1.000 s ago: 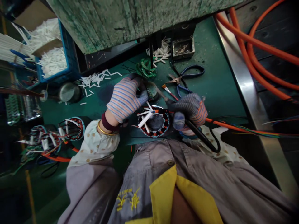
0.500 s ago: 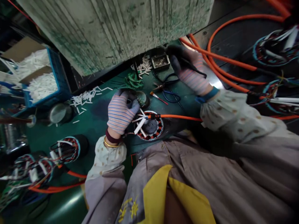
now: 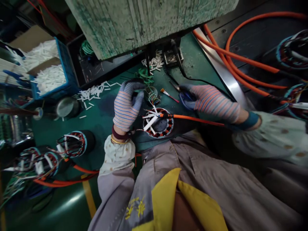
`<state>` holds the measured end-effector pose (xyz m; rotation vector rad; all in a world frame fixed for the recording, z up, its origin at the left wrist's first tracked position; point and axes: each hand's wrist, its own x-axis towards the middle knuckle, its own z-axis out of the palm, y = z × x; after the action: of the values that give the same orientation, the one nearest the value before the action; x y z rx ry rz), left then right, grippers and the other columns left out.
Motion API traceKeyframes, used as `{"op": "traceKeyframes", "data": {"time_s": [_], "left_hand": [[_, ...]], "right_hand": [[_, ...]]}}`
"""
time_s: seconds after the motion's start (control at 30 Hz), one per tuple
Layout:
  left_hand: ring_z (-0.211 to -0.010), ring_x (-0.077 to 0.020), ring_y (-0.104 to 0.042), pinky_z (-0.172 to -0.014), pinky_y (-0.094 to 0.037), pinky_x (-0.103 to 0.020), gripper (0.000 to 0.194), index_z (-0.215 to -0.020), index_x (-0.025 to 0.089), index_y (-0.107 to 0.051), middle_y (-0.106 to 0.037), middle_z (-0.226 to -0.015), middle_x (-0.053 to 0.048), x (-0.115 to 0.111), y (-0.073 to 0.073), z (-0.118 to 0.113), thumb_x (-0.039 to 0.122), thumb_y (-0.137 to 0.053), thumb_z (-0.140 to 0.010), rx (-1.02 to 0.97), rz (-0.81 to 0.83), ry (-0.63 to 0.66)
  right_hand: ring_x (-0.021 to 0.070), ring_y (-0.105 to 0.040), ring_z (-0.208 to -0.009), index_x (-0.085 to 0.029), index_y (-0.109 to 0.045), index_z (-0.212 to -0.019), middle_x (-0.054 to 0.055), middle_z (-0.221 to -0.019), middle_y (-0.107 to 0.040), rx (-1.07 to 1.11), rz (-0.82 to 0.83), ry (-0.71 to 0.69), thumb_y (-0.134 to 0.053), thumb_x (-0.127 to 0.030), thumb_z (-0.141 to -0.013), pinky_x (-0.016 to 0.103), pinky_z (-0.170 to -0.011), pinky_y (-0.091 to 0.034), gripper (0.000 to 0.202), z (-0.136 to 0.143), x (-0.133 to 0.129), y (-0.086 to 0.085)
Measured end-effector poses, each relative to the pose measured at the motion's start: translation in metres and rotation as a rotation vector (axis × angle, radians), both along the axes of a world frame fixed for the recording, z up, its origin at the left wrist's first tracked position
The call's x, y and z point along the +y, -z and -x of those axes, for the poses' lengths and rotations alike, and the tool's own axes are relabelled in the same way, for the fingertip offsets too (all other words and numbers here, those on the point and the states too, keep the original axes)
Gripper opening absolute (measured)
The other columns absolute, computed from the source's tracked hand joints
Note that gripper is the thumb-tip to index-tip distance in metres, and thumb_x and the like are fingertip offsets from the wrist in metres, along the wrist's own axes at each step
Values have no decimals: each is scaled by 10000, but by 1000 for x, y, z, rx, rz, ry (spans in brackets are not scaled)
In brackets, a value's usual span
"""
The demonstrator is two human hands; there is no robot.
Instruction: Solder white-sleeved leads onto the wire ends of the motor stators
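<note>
My left hand point(image 3: 128, 104), in a striped glove, is up and left of a wound stator point(image 3: 169, 126), its fingers curled round in a pinch beside a small round tin point(image 3: 152, 96); what they hold is hidden. White sleeves point(image 3: 151, 122) and an orange cable point(image 3: 190, 117) lie over the stator. To the right, my right hand point(image 3: 209, 101) is closed on blue-handled pliers point(image 3: 186, 97), whose jaws point up and left. A small brush point(image 3: 170, 95) lies between the hands.
White tubes point(image 3: 92, 93) lie loose left of my left hand, near a blue bin point(image 3: 63, 77). More stators point(image 3: 77, 144) stand lower left. A pale metal housing point(image 3: 149, 25) overhangs the back. Orange cables point(image 3: 243, 61) loop at right.
My right hand has come down from beside the small metal box and the dark tool it held is gone from it; it now grasps the blue-handled pliers. The camera view has shifted slightly.
</note>
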<state>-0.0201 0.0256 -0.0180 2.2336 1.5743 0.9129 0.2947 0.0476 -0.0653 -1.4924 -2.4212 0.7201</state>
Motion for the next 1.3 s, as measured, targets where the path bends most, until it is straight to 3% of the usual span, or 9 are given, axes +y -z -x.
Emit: {"op": "traceKeyframes", "data": {"time_s": [0.1,0.17,0.37,0.57,0.8,0.97,1.07,1.17,1.3], "left_hand": [[-1348,-301,-686,-1170,-585,-536,346,-1333,282,-740,-735,-1456,-82,14,7,1,394,-554,-1064,48,22,126],[-1280,-291,-718,-1124,-602,-549,341,-1283,293,-761,-769,-1395,-62,19,8,-1,432,-538,-1065,68,98,162],[-1241,-283,-726,-1083,-589,-588,420,-1205,293,-764,-805,-1240,-78,9,3,-10,521,-428,-1099,64,96,26],[-1348,-286,-677,-1101,-583,-614,430,-1215,311,-745,-773,-1257,-100,1,3,-9,537,-390,-1127,90,54,21],[-1241,-253,-734,-1111,-607,-517,225,-1170,308,-776,-800,-1287,-39,-4,-2,-12,398,-572,-1135,-71,-81,77],[-1206,-274,-738,-1106,-619,-560,276,-1124,302,-755,-794,-1219,-62,-3,2,-7,487,-552,-1146,-76,85,56],[-1144,-268,-770,-1042,-651,-513,334,-1095,294,-722,-798,-1138,-46,-1,6,-6,583,-559,-1136,-189,184,99],[-1096,-272,-787,-973,-663,-453,331,-1044,279,-703,-798,-1040,-29,1,7,-6,604,-658,-1088,-188,243,41],[-1000,-251,-784,-924,-662,-421,246,-975,266,-699,-795,-981,-19,1,6,-6,490,-682,-1075,-179,216,20]], "right_hand": [[257,-752,-900,-244,-782,-1343,80,-1070,-828,-4,-15,7,-604,-467,-982,321,-760,-468,460,18,-17,-18],[261,-738,-865,-256,-801,-1306,85,-1028,-825,-45,-44,0,-598,-510,-984,323,-717,-426,457,30,-22,-25],[259,-717,-852,-274,-796,-1350,96,-1036,-832,-66,-153,-35,-599,-482,-975,328,-659,-338,471,47,-26,-30],[265,-750,-893,-235,-784,-1351,90,-1058,-839,-41,-122,-37,-609,-397,-946,314,-725,-426,469,34,-30,-21],[277,-729,-866,-237,-791,-1302,95,-1009,-821,-80,-137,-66,-601,-461,-962,332,-714,-412,449,40,-31,-29],[256,-710,-851,-231,-791,-1313,78,-990,-816,-5,-93,-76,-586,-427,-982,322,-712,-385,436,30,-33,-30],[255,-673,-841,-233,-794,-1312,108,-1010,-803,-165,-181,-123,-606,-403,-974,348,-686,-305,422,19,-33,-47],[261,-634,-816,-234,-798,-1280,139,-991,-769,-293,-260,-136,-630,-454,-977,367,-682,-228,411,17,-33,-62],[290,-651,-912,-233,-794,-1177,138,-976,-734,-173,-256,-102,-618,-507,-1008,375,-773,-342,366,22,-31,-62]]}}
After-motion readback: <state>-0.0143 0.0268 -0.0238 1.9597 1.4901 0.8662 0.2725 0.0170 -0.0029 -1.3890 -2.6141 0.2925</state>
